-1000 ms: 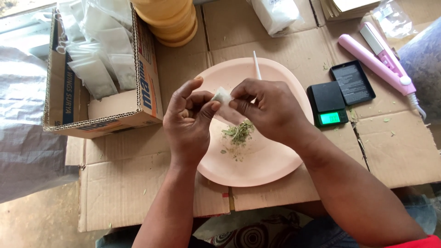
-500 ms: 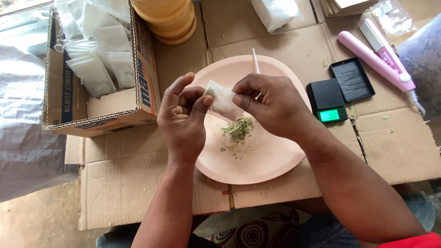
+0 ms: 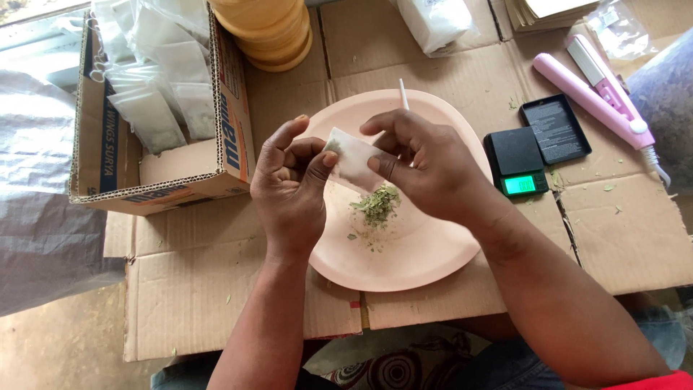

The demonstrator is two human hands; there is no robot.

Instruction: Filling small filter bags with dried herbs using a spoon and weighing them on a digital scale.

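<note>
The left hand (image 3: 292,191) pinched one edge of a small white paper sachet (image 3: 351,157) between thumb and forefinger, while the right hand (image 3: 422,170) gripped the opposite edge the same way, so the sachet hung taut between them, apparently with its mouth being worked apart. Whether it was actually open at the top could not be told from this angle.

Both hands held it directly above a pale pink plate (image 3: 426,253), so anything that spilled would have landed there. A small heap of dried green leaf (image 3: 375,206) lay on the plate just under the sachet, close enough for filling. A thin white stick (image 3: 404,94) rested on the plate's far rim.

To the right, within easy reach, a black pocket scale (image 3: 516,162) sat on the flattened cardboard (image 3: 202,289), with a pink heat sealer (image 3: 595,90) beyond it. On the left an open carton (image 3: 224,137) held more white sachets (image 3: 148,115).
</note>
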